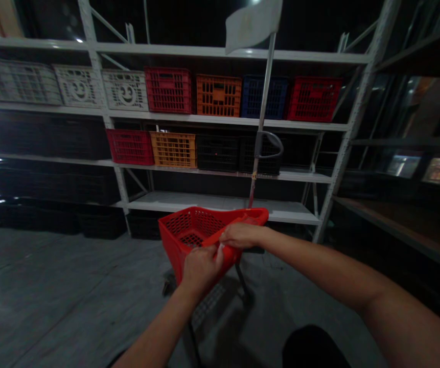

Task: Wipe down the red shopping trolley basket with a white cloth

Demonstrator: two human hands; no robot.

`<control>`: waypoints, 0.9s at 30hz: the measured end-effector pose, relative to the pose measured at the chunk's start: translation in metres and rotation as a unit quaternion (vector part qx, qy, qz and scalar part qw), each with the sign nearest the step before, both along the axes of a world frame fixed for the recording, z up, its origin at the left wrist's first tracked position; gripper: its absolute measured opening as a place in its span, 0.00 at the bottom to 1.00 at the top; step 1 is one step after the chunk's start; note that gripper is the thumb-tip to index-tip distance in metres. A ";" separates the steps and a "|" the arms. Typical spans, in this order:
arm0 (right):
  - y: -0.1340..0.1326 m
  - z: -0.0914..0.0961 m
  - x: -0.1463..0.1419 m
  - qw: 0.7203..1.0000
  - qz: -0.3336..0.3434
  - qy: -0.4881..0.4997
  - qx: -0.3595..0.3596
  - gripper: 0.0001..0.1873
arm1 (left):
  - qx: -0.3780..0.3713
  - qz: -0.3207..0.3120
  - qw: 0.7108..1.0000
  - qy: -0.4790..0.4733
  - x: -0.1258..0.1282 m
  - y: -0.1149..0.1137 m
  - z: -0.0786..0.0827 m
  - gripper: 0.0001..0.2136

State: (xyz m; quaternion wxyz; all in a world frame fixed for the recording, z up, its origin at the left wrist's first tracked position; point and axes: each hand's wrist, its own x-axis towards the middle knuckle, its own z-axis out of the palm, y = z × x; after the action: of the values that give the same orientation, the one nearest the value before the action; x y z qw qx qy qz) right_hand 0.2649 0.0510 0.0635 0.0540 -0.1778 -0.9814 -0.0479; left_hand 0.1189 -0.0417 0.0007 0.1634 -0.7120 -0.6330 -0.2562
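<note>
A red plastic shopping cart (171, 250) with a perforated basket stands in front of me, slightly turned. My left hand (200, 266) is closed over its near rim, thumb toward the right. Just beyond it, my right hand (238, 235) grips the same edge with fingers curled over, its arm reaching in from the right. A small whitish bit shows between the two hands; what it is I cannot make out. From the cart's far right side rises a metal pole (266, 87) bearing a white flag (254, 25) and a grey loop handle (273, 144).
White metal shelving (220, 118) spans the back, holding red, blue and white crates, an orange crate (218, 95) and a yellow crate (174, 150). Dark crates line the lower left. More shelves (403, 225) stand close on the right. Grey floor (51, 291) extends left.
</note>
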 end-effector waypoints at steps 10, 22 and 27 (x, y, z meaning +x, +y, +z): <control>0.066 0.004 0.038 0.987 -0.149 0.043 -0.038 0.14 | 0.002 -0.007 1.000 0.004 0.002 -0.001 0.000 0.22; 0.049 -0.044 0.088 0.916 -0.319 0.241 0.004 0.19 | -0.002 0.010 1.000 0.003 -0.010 0.002 0.001 0.22; -0.013 -0.118 0.040 0.802 -0.232 0.550 0.024 0.23 | 0.008 -0.020 1.000 0.007 -0.015 0.007 0.000 0.22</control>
State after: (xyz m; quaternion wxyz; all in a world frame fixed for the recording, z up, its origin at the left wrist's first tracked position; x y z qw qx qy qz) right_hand 0.3050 0.0381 -0.0545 0.5767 -0.3950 -0.7147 0.0229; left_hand 0.1037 -0.0349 0.0002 0.1687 -0.7251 -0.6152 -0.2594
